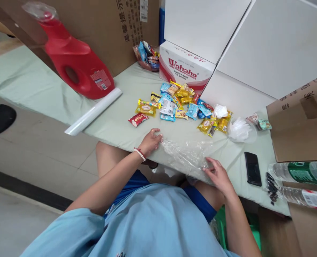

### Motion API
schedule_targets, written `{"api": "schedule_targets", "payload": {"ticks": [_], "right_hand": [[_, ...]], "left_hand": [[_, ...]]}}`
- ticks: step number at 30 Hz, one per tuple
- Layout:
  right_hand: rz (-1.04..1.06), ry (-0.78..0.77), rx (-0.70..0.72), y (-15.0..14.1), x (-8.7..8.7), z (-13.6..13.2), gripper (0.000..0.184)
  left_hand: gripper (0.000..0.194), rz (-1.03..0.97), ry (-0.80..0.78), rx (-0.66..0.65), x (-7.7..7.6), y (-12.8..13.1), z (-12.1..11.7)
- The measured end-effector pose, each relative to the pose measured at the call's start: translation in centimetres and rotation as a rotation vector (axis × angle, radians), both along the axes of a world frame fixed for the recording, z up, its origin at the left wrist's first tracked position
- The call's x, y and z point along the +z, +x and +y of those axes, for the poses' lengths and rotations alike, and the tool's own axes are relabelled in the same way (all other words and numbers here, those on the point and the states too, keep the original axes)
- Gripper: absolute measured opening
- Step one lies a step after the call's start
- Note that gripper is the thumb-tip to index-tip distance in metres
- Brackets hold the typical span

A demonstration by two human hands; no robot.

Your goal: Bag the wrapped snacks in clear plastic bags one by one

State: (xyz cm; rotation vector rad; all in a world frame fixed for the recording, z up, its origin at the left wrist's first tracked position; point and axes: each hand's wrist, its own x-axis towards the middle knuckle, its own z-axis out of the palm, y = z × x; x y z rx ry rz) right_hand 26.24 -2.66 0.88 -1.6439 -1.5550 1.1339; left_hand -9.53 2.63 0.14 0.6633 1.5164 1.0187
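A crinkled clear plastic bag (185, 153) lies flat along the table's front edge, partly hanging over it. My left hand (150, 142), with a beaded bracelet and red cord at the wrist, pinches the bag's left corner between thumb and fingers. At the bag's right end, my right hand (217, 175) rests with thumb and forefinger apart, its fingertips touching the film. Beyond the bag is a loose pile of wrapped snacks (168, 106) in blue, yellow and white. Closest to my left hand among them is a red snack packet (138, 119).
Left stand a red jug (78, 60) and a white roll (94, 111). Behind are a Wahaba-style printed box (186, 67) and a snack bowl (147, 57). To the right lie a bundle of white plastic (239, 129), a phone (253, 169) and water bottles (300, 172).
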Motion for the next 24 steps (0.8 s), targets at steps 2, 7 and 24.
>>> {"api": "schedule_targets", "payload": {"ticks": [2, 7, 24], "right_hand": [[-0.208, 0.253, -0.024, 0.3, 1.3, 0.3, 0.046], [-0.465, 0.584, 0.342, -4.2, 2.7, 2.8, 0.057], [-0.181, 0.365, 0.118, -10.9, -1.0, 18.0, 0.029]], "left_hand": [[0.051, 0.077, 0.016, 0.033, -0.2, 0.4, -0.5], [0.098, 0.19, 0.129, -0.029, -0.3, 1.6, -2.3], [0.034, -0.043, 0.101, -0.17, -1.8, -1.0, -4.9]]}}
